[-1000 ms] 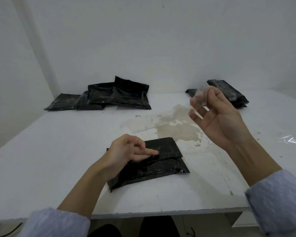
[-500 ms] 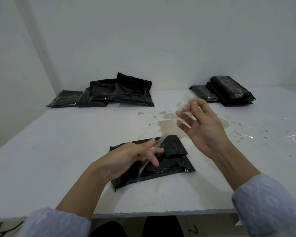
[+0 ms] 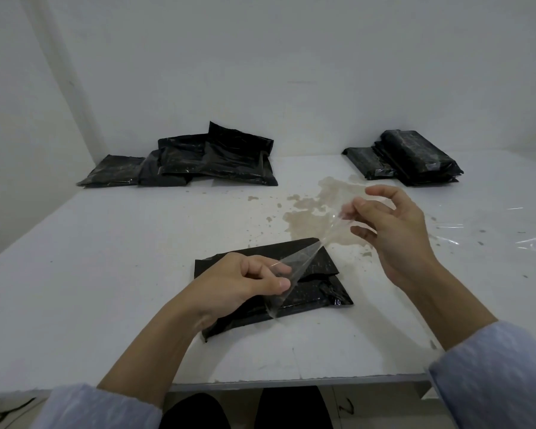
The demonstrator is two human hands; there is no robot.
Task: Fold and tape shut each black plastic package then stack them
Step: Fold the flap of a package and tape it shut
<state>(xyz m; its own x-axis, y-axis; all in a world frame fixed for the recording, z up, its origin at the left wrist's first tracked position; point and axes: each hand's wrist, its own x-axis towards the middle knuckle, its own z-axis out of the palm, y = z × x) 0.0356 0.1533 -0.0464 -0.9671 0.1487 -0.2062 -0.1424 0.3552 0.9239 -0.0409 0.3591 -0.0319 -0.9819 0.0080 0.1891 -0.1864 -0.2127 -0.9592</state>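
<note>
I saw both hands stretching a clear tape strip point(image 3: 304, 261) above the folded black package point(image 3: 319, 292) on the white table point(image 3: 106, 274): left hand point(image 3: 245, 283) pinched the near end, right hand point(image 3: 393, 227) the far. Taping step; next, I judged, press it across the fold.

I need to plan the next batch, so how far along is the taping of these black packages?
Done: a stack of folded packages sits far right. In hand: a clear tape strip, pinched by the left hand and right hand, stretches above the folded package and isn't stuck down yet. Left: the loose pile far left, then stacking.
</note>
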